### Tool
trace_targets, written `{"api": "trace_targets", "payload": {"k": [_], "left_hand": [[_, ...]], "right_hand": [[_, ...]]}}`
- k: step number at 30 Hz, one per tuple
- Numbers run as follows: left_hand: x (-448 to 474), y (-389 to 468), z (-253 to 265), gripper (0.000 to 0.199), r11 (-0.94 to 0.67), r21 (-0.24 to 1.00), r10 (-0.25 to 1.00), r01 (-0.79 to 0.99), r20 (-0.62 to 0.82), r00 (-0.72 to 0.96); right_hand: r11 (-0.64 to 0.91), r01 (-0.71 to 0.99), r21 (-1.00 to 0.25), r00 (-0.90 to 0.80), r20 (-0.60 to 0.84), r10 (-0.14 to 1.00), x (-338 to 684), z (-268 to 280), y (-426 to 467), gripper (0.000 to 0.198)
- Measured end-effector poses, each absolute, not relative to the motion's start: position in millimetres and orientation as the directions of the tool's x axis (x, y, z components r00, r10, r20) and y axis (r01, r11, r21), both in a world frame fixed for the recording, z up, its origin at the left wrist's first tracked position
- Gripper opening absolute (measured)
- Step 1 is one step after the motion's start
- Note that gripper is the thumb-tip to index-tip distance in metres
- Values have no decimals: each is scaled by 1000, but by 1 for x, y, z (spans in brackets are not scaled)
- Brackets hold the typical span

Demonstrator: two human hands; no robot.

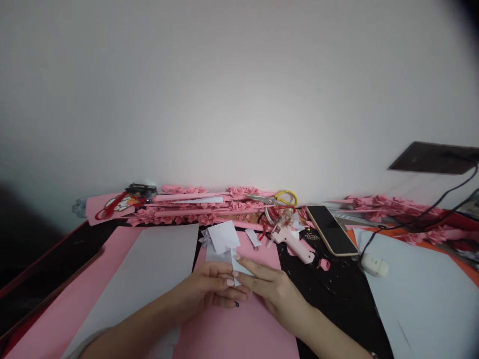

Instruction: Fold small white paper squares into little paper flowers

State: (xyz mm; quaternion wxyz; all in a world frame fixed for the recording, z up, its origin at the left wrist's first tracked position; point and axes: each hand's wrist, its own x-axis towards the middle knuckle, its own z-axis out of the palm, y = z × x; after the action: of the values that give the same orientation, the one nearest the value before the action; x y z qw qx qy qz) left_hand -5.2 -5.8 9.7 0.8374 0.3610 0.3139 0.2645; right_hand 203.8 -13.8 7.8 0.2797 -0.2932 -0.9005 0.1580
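White slip (240, 269) pinched between nearly closed fingers (258, 269) of left hand (209, 285) and right hand (275, 289), over pink sheet (239, 331), white square (223, 236) just beyond, glue gun (295, 245) and phone (332, 232) off to right, black counter (333, 294) beneath.

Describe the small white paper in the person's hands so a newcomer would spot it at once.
Below the pale wall, find the pink sheet in the middle of the dark table. Over it, the left hand and right hand meet at the small white paper. Unlike the white square just beyond, this piece is held between both hands.
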Motion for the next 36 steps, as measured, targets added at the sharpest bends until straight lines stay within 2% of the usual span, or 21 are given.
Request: {"api": "trace_targets", "payload": {"k": [14,30,33,36], "left_hand": [[-5,-6,12,18,610,762,663,-218,-339,667],[-5,-6,9,24,545,828,670,-134,-334,663],[-5,-6,10,25,530,839,674,-124,-327,663],[-5,-6,10,28,513,854,677,-92,-336,655]], "right_hand": [[792,450,-413,-683,413,603,203,8,-14,40],[808,446,-384,-693,423,584,202,8,-14,39],[794,450,-409,-694,400,599,202,11,-15,40],[754,441,-488,-687,357,633,202,17,-18,49]]}}
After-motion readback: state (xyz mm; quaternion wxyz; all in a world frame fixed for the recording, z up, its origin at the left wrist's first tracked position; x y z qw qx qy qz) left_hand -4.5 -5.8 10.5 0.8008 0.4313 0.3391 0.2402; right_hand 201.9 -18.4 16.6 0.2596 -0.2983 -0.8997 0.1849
